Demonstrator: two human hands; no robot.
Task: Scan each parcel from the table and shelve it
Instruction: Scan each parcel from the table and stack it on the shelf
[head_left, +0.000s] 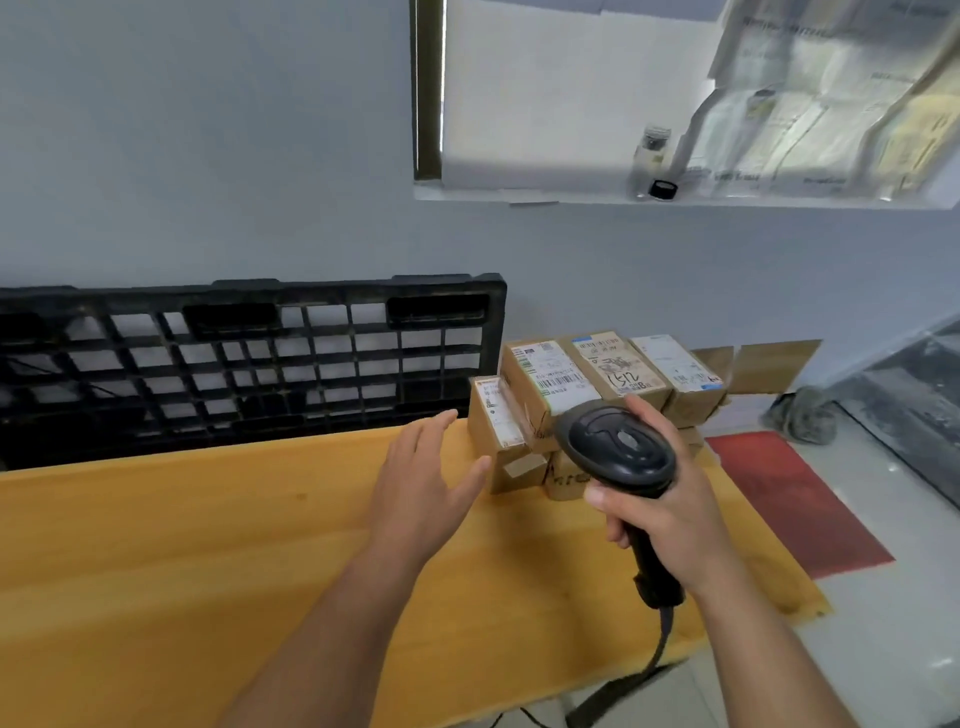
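Several brown cardboard parcels (582, 379) with white labels are stacked at the far right end of the yellow wooden table (208, 561). A small parcel (496, 421) stands at the left of the stack. My right hand (670, 509) grips a black barcode scanner (621, 449) by its handle, with the scanner head just in front of the stack. My left hand (423, 483) hovers flat over the table, fingers straight, just left of the small parcel and apart from it.
A black plastic pallet (249, 358) leans on the wall behind the table. The scanner cable (660, 644) hangs off the table's near right edge. A red mat (795, 504) lies on the floor to the right. A window ledge (571, 200) above holds a jar and bagged papers.
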